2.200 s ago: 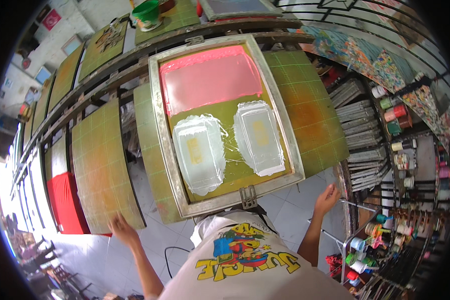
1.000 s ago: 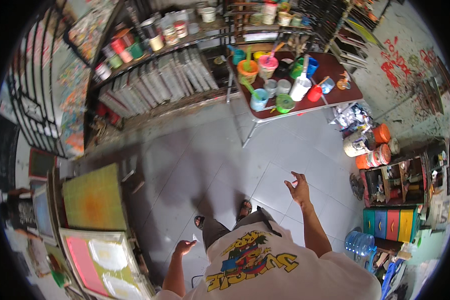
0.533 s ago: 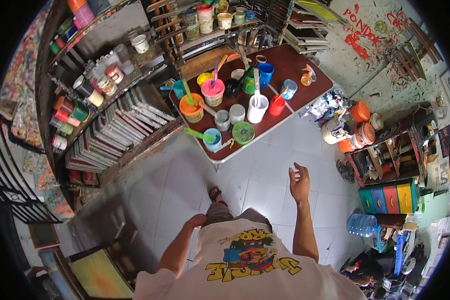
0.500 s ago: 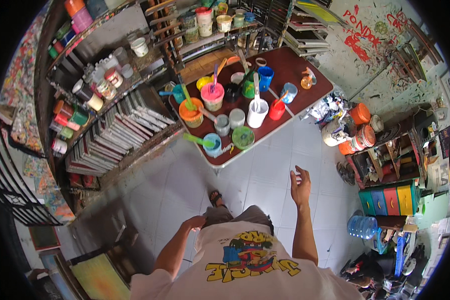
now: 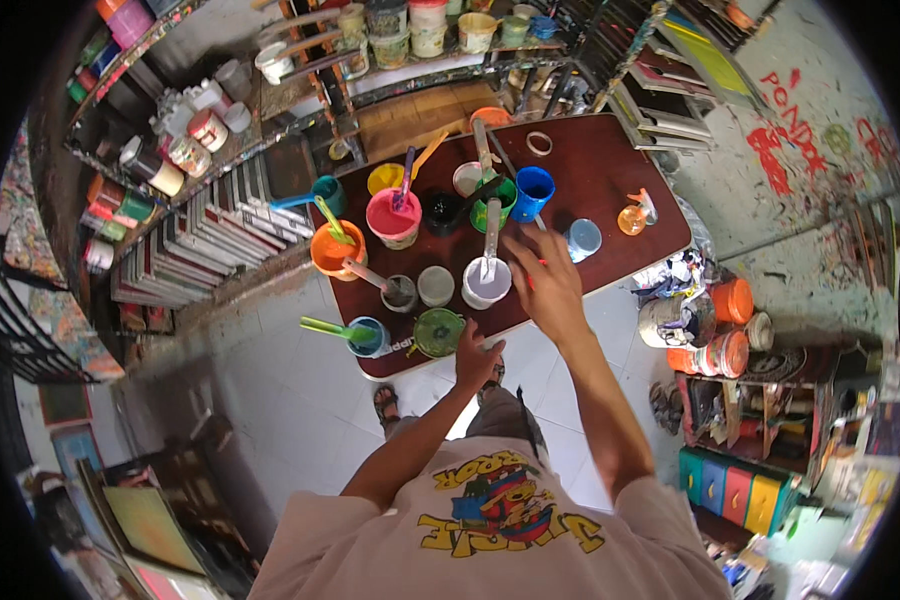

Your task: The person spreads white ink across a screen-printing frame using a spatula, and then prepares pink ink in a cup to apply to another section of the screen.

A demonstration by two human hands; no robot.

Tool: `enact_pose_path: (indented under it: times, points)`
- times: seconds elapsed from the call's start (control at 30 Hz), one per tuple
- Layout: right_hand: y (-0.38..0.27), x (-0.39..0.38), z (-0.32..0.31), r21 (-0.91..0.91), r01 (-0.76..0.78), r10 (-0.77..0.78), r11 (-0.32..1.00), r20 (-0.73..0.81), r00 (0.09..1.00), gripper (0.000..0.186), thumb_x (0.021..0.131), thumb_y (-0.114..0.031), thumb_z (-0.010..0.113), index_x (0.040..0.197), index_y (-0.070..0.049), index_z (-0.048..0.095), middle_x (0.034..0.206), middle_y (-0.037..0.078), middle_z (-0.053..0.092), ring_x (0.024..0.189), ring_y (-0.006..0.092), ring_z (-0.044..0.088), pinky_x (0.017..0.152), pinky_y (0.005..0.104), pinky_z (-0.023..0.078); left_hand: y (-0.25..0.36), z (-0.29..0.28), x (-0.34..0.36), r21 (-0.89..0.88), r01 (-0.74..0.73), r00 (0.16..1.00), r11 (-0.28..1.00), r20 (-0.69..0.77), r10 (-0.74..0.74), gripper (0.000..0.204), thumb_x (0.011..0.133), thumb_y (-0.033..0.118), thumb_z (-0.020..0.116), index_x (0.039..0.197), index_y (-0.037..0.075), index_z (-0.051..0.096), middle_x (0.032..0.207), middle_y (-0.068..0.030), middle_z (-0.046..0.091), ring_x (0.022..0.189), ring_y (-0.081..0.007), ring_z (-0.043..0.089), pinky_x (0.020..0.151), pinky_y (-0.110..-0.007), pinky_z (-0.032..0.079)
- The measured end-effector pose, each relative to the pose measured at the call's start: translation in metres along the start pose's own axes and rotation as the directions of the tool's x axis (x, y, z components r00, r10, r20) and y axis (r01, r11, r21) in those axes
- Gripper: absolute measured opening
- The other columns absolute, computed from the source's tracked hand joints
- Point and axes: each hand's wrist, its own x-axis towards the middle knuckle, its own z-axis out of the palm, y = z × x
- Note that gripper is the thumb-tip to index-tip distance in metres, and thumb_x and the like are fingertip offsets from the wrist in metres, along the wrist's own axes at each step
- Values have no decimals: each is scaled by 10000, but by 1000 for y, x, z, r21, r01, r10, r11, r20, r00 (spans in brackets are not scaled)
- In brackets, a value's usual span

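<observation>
My right hand reaches over the table and covers most of a red cup. Bits of red show between its fingers; whether they grip the cup is hidden. Just left of it stands a white tub with a white-handled spatula in it. My left hand is open, with nothing in it, at the table's front edge beside a green-stained round container. Behind my right hand stand a blue cup and a green pot; a pale blue cup is to its right.
The dark red table also bears a pink paint tub, an orange tub, a light blue cup and a spray bottle. Shelves of paint pots and stacked frames stand behind and left. Orange-lidded buckets stand right.
I have come closer to the table. My right hand has moved forward from beside the table to over the red cup. My left hand has risen from my leg to the table's edge.
</observation>
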Motion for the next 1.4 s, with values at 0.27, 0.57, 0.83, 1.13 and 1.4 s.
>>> enact_pose_path:
  times: [0.27, 0.57, 0.83, 1.13, 1.4]
  points:
    - [83, 85, 90, -271, 767, -549, 582, 564, 616, 354, 898, -196, 585, 1186, -48, 729, 1400, 175, 603, 1419, 368, 448, 1217, 535, 308, 31, 92, 74, 1, 68, 795, 998, -605, -54, 1106, 765, 199, 879, 1593, -39, 186, 1605, -282, 300, 1479, -453, 316, 1236, -492, 275]
    - [136, 93, 111, -349, 874, -440, 338, 762, 475, 244, 896, -161, 591, 1003, -56, 784, 1077, 160, 714, 1259, 351, 556, 1224, 567, 242, 42, 94, 100, 8, 90, 677, 996, -733, -55, 973, 659, 227, 926, 1465, 57, 408, 1444, -181, 513, 1352, -392, 488, 1087, -516, 418]
    - [26, 68, -42, -227, 969, -604, 95, 761, 238, 213, 900, -203, 611, 956, -92, 784, 1022, 101, 684, 1081, 270, 581, 1023, 449, 390, 90, 92, 10, 115, -62, 675, 992, -727, 126, 994, 664, 347, 928, 1472, 91, 408, 1425, -142, 511, 1320, -349, 502, 1095, -488, 410]
    - [-88, -37, -136, -143, 985, -851, 101, 500, 160, 249, 926, -137, 588, 1168, -96, 622, 861, 88, 582, 840, 232, 595, 745, 379, 488, 89, -10, -192, 188, -20, 334, 982, -924, 183, 644, 701, 369, 924, 1216, 71, 678, 1206, -183, 648, 1158, -370, 620, 984, -462, 509]
    - [-196, -180, -170, 159, 960, -937, -230, 230, -262, 591, 970, -184, 591, 1548, -158, 474, 946, 67, 533, 807, 216, 594, 696, 334, 517, 59, -37, -480, 195, 263, -173, 945, -954, 245, 971, 616, 286, 978, 1407, 4, 490, 1334, -191, 561, 1266, -369, 533, 1062, -462, 471]
